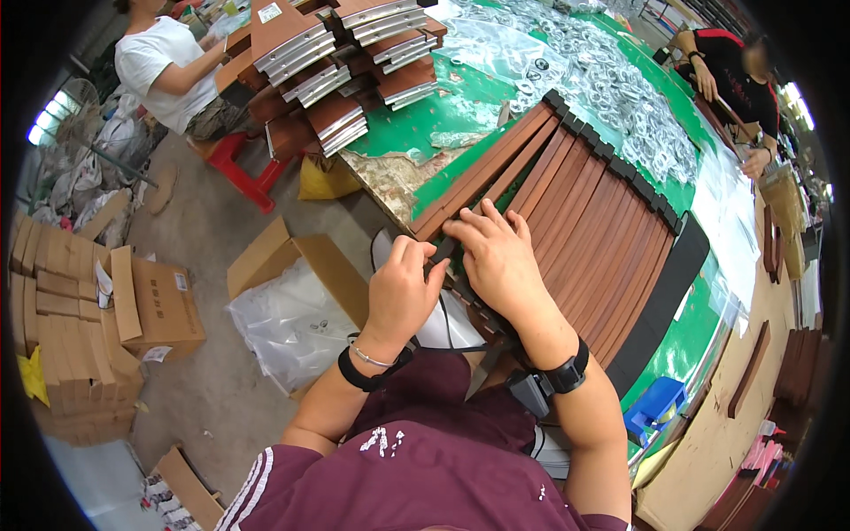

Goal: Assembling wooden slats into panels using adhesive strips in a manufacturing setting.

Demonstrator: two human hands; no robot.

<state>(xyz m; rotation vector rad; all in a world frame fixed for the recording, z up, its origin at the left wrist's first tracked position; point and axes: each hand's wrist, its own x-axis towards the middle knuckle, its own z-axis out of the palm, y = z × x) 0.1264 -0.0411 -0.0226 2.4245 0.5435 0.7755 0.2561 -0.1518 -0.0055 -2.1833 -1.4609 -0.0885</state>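
Reddish-brown slats lie side by side on the green-topped table, with a row of black end caps along their far ends. My left hand is closed at the near end of the leftmost slats, thumb and fingers pinched about a small black end cap. Just to its right, my right hand lies over the near slat ends with fingers spread, the fingertips touching the wood. A black strip runs along the slats' right side.
Stacked brown panels with metal edges stand at the back left. Metal rings in clear plastic cover the far table. A carton lined with plastic sits at left, a blue tape dispenser at right. Two people work nearby.
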